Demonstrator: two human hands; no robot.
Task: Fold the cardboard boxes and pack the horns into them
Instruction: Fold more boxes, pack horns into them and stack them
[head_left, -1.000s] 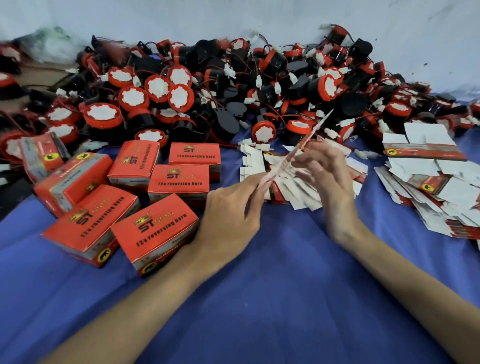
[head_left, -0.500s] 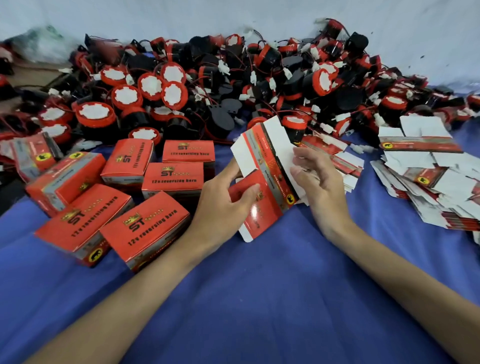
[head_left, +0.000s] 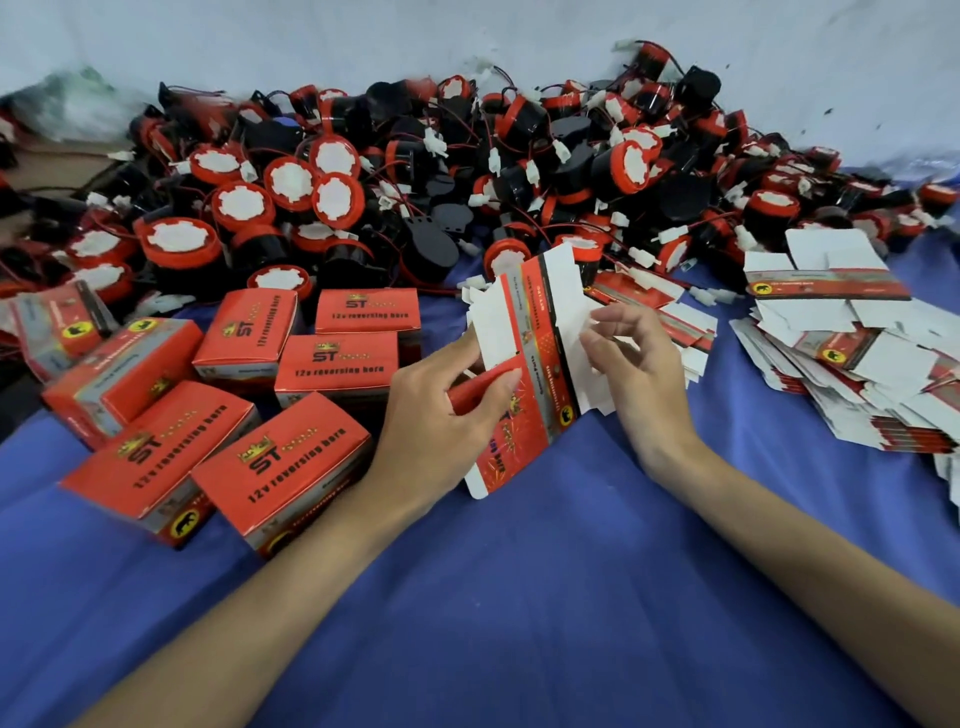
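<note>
Head view. A person's two bare forearms reach forward over a table (head_left: 519, 597) covered in blue cloth. The left hand (head_left: 436, 421) has its grip clamped on a partly unfolded cardboard box (head_left: 535, 364), thumb on the white inner face and fingers curled over the red printed panel at the lower edge; the box is tilted, its white flaps pointing up and away from the person, its lower corner close to the cloth. The right hand (head_left: 634, 364) is at the right edge of the same box, fingers spread and loosely curled, fingertips touching a white flap; whether that grip is pinched on the flap or only resting against it cannot be told. To the left lies a cluster of folded boxes (head_left: 280, 478), red with black lettering reading "12v reversing horn", some lying flat and some tilted, the nearest one touching the left forearm. Behind the hands, along a pale wall (head_left: 467, 36), stretches a large heap of horns (head_left: 467, 171): round black bodies with red rims and white centres, thin red wires and small white connectors tangled among them. To the right sits a stack of flat boxes (head_left: 852, 364), unfolded, white sides mostly up; a smaller pile of flats (head_left: 675, 317) lies just behind the right hand.
</note>
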